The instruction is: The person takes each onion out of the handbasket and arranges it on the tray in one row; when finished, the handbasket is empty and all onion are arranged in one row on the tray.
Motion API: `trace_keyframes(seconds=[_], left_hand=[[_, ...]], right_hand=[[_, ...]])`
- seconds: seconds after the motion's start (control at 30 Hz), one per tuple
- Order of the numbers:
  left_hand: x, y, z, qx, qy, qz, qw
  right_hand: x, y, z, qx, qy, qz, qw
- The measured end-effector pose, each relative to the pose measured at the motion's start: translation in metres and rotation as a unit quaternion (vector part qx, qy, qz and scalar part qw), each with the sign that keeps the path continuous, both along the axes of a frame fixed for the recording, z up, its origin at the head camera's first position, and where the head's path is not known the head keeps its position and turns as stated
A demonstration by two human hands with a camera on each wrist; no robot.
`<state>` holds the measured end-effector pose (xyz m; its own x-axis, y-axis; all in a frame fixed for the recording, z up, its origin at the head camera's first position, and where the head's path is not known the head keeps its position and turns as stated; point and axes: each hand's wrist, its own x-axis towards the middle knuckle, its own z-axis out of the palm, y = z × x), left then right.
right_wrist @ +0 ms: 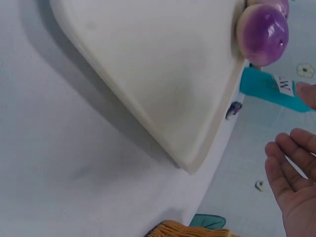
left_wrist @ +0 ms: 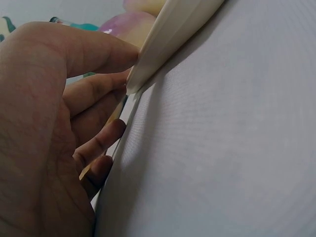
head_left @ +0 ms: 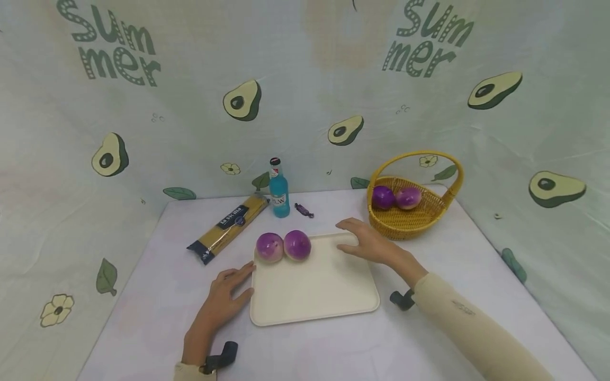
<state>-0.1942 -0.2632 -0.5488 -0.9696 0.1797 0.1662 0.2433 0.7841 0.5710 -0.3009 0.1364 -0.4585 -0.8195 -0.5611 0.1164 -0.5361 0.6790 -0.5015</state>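
Two glossy round purple-and-cream vegetables, onion-like (head_left: 297, 245), sit side by side in the far left corner of a cream rectangular tray (head_left: 312, 296). My left hand (head_left: 221, 300) is at the tray's left edge, thumb and fingertips right at the rim (left_wrist: 143, 66), fingers loosely bent. Over the tray's far right corner, my right hand (head_left: 369, 243) hovers with relaxed, spread fingers and holds nothing. Just beyond it stands a yellow wicker basket (head_left: 402, 232) with a tall handle. Two more round purple vegetables (head_left: 408, 198) lie in that basket.
Behind the tray stands a blue bottle (head_left: 279, 190) with a dark cap. A small purple wrapped candy (head_left: 304, 210) lies to its right, and a pack of spaghetti (head_left: 231, 225) to its left. A printed cloth (head_left: 305, 95) hangs behind the white-covered table.
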Motion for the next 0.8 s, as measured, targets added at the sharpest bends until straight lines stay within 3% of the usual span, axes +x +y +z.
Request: trace_keyframes(seconds=[0.8], left_hand=[[0.0,0.0,-0.002,-0.001,0.003,0.002,1.0]], right_hand=[[0.0,0.038,0.003,0.006,0.007,-0.052,0.9986]])
